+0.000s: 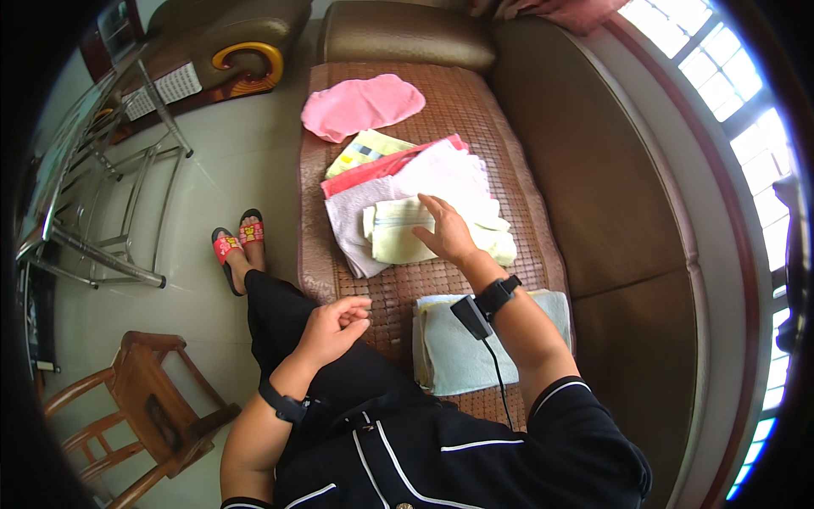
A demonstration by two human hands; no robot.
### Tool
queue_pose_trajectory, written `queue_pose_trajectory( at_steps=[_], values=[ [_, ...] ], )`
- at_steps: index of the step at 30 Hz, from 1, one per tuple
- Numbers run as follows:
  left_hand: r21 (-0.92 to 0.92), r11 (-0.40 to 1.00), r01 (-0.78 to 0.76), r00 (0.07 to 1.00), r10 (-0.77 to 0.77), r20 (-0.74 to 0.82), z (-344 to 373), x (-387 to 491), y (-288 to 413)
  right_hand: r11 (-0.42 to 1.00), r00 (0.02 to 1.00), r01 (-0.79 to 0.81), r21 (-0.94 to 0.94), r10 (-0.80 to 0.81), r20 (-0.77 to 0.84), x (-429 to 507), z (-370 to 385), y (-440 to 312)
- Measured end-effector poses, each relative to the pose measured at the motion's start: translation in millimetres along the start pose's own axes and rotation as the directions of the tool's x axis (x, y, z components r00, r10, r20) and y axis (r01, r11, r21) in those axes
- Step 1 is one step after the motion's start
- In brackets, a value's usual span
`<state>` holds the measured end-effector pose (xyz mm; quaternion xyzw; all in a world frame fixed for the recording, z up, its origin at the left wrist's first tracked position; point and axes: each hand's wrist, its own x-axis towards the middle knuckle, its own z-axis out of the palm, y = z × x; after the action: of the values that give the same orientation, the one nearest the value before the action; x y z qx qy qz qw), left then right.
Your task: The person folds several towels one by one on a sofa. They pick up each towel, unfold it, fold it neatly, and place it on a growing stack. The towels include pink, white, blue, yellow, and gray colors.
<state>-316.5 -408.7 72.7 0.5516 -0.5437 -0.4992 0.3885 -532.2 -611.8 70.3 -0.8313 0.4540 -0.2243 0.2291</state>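
Observation:
My right hand (448,233), fingers spread, is on or just over a folded pale yellow towel (400,238); contact is hard to tell. That towel lies on a lilac-white towel (356,219), which overlaps a red-pink towel (369,175) and a yellow checked towel (362,153). Farther off is a crumpled pink cloth (362,107). Above my lap, my left hand (336,326) is loosely curled and holds nothing. Beneath my right forearm sits a stack of folded pale blue-green towels (461,362), partly hidden by the arm and a wrist-worn device (474,316).
The towels lie on a tile-like seat mat (509,172) covering a brown sofa (610,216). To the left stand a wooden chair (152,401) and a metal-framed table (108,254) on a tiled floor (203,172). A black cable (499,375) hangs from the right wrist device.

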Motion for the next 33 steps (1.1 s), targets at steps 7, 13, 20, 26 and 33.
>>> queue_pose_trajectory(
  at_steps=[7, 13, 20, 26, 33],
  values=[
    [-0.104, 0.995, -0.005, 0.988, -0.011, -0.155, -9, -19, -30, 0.926, 0.982, 0.176, -0.335, -0.140, 0.129, 15, 21, -11],
    [-0.063, 0.997, 0.035, 0.995, -0.040, -0.094, 3, -12, -35, 0.901, 0.947, 0.316, -0.297, -0.317, 0.043, -10, 22, -18],
    [-0.044, 0.999, 0.027, 0.996, -0.031, -0.078, 1, -19, -34, 0.918, 0.958, 0.284, -0.277, -0.263, 0.113, -5, 29, -32],
    [-0.036, 0.998, -0.051, 0.993, 0.047, -0.109, 7, -19, -37, 0.982, 0.990, 0.140, -0.130, -0.138, 0.021, 14, 24, -30],
    [0.070, 0.995, -0.072, 0.993, 0.078, -0.092, 9, -21, -33, 0.893, 0.973, 0.215, -0.396, -0.229, 0.012, 25, 42, -38]
  ],
)
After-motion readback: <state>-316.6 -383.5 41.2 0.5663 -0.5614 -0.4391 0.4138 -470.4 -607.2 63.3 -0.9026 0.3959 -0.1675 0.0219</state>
